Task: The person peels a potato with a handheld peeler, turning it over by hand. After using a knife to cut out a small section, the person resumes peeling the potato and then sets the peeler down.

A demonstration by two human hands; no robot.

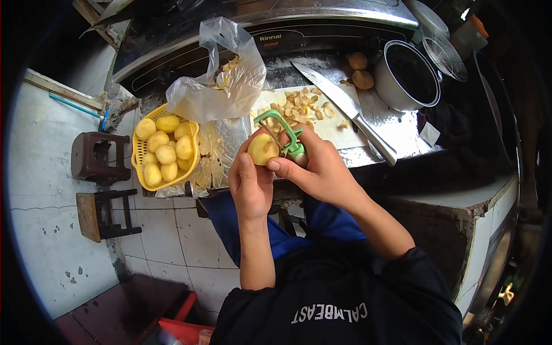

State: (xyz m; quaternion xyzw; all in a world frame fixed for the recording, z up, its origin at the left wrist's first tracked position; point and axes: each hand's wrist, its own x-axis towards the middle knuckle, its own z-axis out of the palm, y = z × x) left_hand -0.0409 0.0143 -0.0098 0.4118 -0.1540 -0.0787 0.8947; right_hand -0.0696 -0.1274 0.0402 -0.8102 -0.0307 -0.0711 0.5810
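My left hand is wrapped round a mostly peeled potato, which shows a few brownish spots. In my right hand is a green vegetable peeler, its blade close against the potato's top right side. My right thumb rests near the potato's lower edge. Beneath and beyond both hands lies a white cutting board with a heap of potato peels on it. A large kitchen knife lies slantwise across the board's right side, handle toward me.
Left of the board, a yellow basket holds several peeled potatoes. A clear plastic bag with peels stands behind it. Unpeeled potatoes sit beside a metal pot at the back right. A gas stove borders the far side.
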